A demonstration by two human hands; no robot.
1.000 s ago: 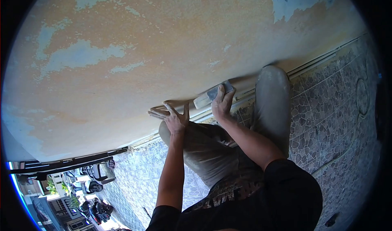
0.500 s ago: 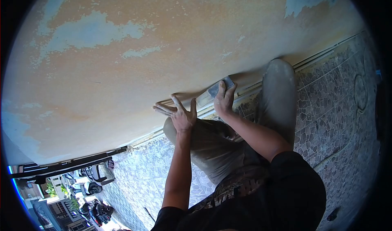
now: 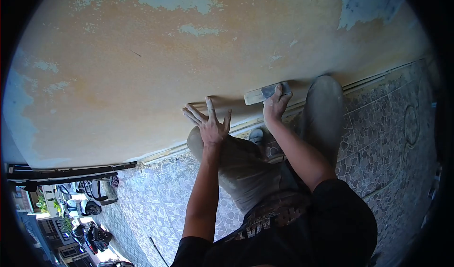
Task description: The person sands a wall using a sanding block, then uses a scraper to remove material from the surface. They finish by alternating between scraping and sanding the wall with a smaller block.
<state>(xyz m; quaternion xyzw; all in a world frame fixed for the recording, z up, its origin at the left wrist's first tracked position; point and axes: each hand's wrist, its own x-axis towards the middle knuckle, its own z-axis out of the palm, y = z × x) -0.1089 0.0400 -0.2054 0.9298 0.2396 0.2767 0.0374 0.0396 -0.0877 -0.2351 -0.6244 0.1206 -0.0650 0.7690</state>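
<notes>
My right hand (image 3: 276,104) grips a flat block (image 3: 268,93), pale at one end and dark grey where the fingers wrap it. The block lies along the lower part of the wall (image 3: 156,78), just above its base. To the left, my left hand (image 3: 211,125) has its fingers spread, with the fingertips at the wall and nothing held. Dust coats both hands. The wall is tan, with pale, bluish patches.
My bent knees (image 3: 324,101) are close to the wall. A shoe (image 3: 256,135) shows between my legs. The floor (image 3: 373,139) has a stone-pattern surface. Parked motorbikes (image 3: 92,236) stand at the lower left, and a hose-like loop lies at the right.
The block and my right hand have moved right along the wall, and the block lies more level. My left hand stays spread at the wall. The camera view has shifted.
</notes>
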